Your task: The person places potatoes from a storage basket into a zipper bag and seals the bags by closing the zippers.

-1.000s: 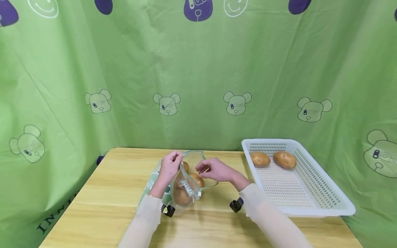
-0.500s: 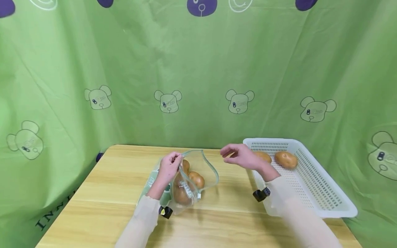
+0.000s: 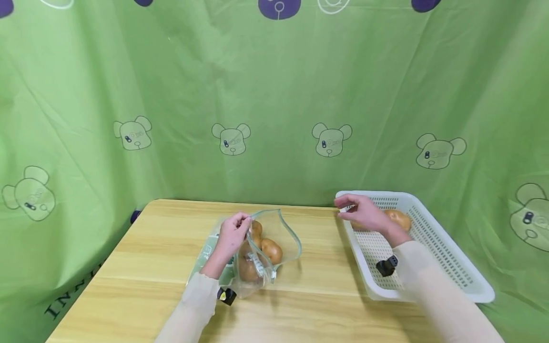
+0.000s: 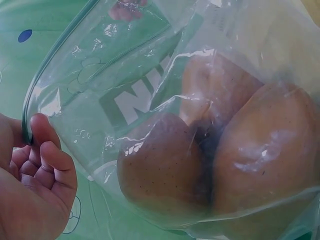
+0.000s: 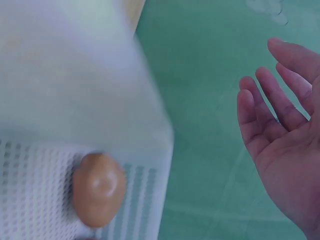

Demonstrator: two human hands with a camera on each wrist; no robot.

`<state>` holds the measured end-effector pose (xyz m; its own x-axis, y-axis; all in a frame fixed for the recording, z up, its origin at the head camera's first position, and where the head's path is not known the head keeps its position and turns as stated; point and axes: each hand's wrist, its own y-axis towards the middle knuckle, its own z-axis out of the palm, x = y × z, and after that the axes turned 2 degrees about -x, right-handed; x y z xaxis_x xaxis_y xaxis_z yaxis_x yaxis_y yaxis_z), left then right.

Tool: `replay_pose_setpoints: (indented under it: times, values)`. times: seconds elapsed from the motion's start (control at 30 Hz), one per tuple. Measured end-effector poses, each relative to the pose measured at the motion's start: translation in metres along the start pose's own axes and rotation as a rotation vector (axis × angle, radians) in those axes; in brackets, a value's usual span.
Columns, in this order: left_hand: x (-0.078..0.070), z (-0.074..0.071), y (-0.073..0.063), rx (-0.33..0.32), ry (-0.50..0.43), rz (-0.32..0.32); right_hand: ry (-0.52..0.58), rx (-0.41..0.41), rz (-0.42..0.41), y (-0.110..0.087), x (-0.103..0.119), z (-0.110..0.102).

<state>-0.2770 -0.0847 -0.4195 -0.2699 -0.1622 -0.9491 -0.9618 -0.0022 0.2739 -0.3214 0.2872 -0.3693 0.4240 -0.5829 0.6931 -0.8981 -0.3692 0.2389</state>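
My left hand (image 3: 231,233) pinches the rim of a clear zip bag (image 3: 288,238) between thumb and finger. The bag's mouth gapes to the right, with a white slider at its near end. In the left wrist view, three brown potatoes (image 4: 160,165) show through the plastic. Over the far left part of a white basket (image 3: 482,293) hovers my right hand (image 3: 364,212), fingers loosely bent and holding nothing. One potato (image 3: 399,220) lies just right of it in the basket; another is mostly hidden beneath the hand. The right wrist view has a potato (image 5: 99,190) inside the perforated basket.
The basket's raised walls stand on the right side of the wooden table (image 3: 309,305). A green printed curtain (image 3: 274,95) hangs behind the table's far edge. Small black cameras sit at both wrists.
My right hand has moved from the bag's mouth rightward to above the basket. My left hand keeps hold of the bag's rim in nearly the same place.
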Motion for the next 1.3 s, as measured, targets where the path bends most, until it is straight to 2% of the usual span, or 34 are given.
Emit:
replay_pose_setpoints:
  times: [0.2, 0.33, 0.4, 0.43, 0.53, 0.67, 0.83, 1.03, 1.1, 1.3]
  values:
    - [-0.006, -0.002, -0.001, 0.011, -0.006, -0.03, -0.028, -0.032, 0.016, -0.002, -0.024, -0.01]
    - [-0.024, -0.004, -0.007, 0.022, 0.01, -0.01, -0.066, -0.047, 0.008, -0.002, -0.041, -0.014]
    - [-0.027, -0.005, -0.009, 0.021, 0.017, -0.002, -0.086, -0.049, 0.024, -0.002, -0.05, -0.016]
    - [-0.027, -0.006, -0.009, 0.019, 0.02, -0.001, -0.093, -0.05, 0.036, -0.003, -0.054, -0.018]
    - [-0.012, -0.006, -0.004, 0.013, 0.012, -0.024, -0.106, -0.044, 0.084, -0.005, -0.066, -0.021]
    - [0.0, -0.006, -0.001, 0.006, 0.007, -0.014, -0.115, -0.033, 0.124, -0.007, -0.079, -0.023]
    - [0.003, -0.008, 0.0, -0.004, 0.002, 0.013, -0.094, -0.002, 0.186, -0.007, -0.092, -0.024]
    - [0.0, -0.007, 0.0, -0.007, 0.017, -0.004, -0.106, 0.002, 0.206, -0.011, -0.104, -0.025]
    - [-0.003, -0.007, -0.001, -0.003, 0.028, -0.005, -0.131, 0.001, 0.207, -0.012, -0.108, -0.026]
    - [-0.033, -0.007, -0.013, 0.021, 0.053, 0.001, -0.153, 0.005, 0.237, -0.014, -0.119, -0.025]
